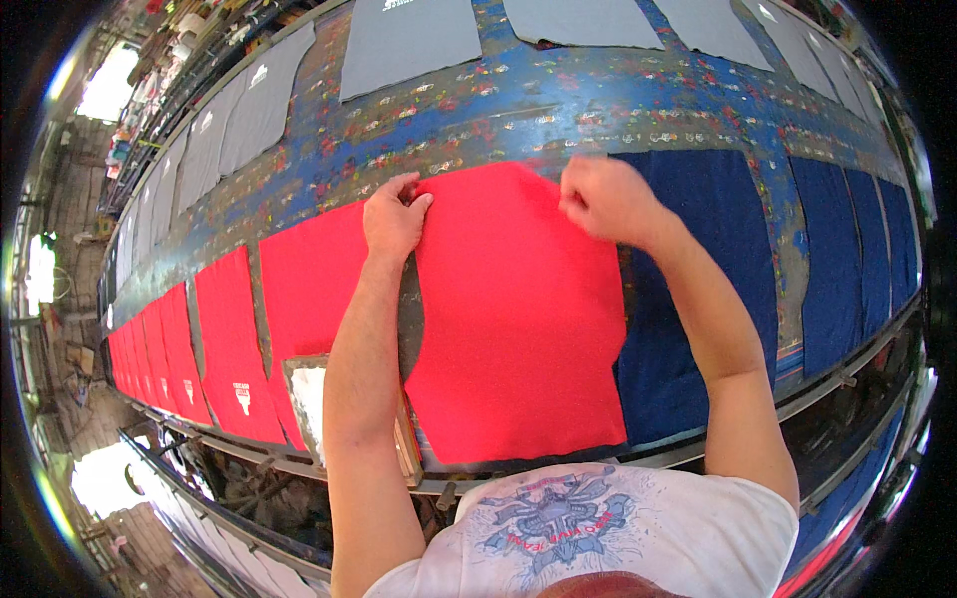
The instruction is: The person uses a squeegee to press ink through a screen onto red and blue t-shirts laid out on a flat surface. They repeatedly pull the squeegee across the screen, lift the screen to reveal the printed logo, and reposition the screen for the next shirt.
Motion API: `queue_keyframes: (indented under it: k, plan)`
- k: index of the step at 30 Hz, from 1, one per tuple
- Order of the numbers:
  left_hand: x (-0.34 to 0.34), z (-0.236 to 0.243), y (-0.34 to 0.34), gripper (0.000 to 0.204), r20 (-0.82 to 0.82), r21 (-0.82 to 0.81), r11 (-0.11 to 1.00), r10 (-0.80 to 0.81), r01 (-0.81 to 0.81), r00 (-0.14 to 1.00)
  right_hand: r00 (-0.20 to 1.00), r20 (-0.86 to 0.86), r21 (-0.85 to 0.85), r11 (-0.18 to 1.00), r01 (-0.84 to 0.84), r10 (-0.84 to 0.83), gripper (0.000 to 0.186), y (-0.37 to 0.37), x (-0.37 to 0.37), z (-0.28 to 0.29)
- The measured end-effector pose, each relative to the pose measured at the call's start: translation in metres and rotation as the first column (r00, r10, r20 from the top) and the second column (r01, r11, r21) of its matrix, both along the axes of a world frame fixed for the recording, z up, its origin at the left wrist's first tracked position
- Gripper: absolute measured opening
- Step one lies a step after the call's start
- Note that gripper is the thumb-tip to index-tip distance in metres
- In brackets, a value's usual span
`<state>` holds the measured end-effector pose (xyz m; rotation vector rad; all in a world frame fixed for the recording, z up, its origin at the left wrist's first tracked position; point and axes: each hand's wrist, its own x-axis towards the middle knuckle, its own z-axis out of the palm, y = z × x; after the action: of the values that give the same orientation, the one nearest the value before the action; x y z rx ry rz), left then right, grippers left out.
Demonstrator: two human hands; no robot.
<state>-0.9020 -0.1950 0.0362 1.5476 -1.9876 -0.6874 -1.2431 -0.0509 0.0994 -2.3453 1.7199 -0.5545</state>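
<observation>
While a red panel (518, 329) lies flat between both forearms on the near side of the worktop (538, 110), the left hand (394, 219) bends at its far left corner and the right hand (610, 197), curled and blurred, at its far right; whether either grips cloth, I cannot tell. Four navy panels (663, 359) lie right, one wooden frame (307, 399) near left.

The central cloth (518, 329) lies on a table (558, 105), a frame (408, 444) to its left, side cloths (698, 299) flanking it, far cloths (414, 45) beyond.
</observation>
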Motion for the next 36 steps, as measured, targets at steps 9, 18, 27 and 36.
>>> queue_keyframes:
  k: [9, 18, 27, 36]
  plan:
    - [0.011, -0.01, -0.006, 0.041, 0.197, -0.148, 0.961, -0.205, 0.236, 0.959, 0.836, 0.474, 0.156, 0.907, -0.391, 0.278, 0.016, 0.072, 0.045, 0.012]
    - [0.005, -0.013, 0.002, 0.035, -0.266, 0.002, 0.987, -0.157, 0.164, 0.951, 0.914, 0.241, 0.13, 0.945, 0.302, -0.325, 0.037, 0.002, -0.022, -0.005]
    - [-0.008, -0.001, 0.004, 0.055, -0.041, 0.016, 1.0, 0.009, -0.009, 0.999, 0.841, 0.227, 0.036, 0.867, 0.497, -0.492, 0.036, -0.021, -0.018, -0.042]
    - [-0.011, -0.006, 0.011, 0.057, -0.004, -0.064, 0.996, 0.068, -0.068, 0.998, 0.836, 0.318, -0.067, 0.869, 0.49, -0.447, 0.036, -0.023, -0.026, -0.048]
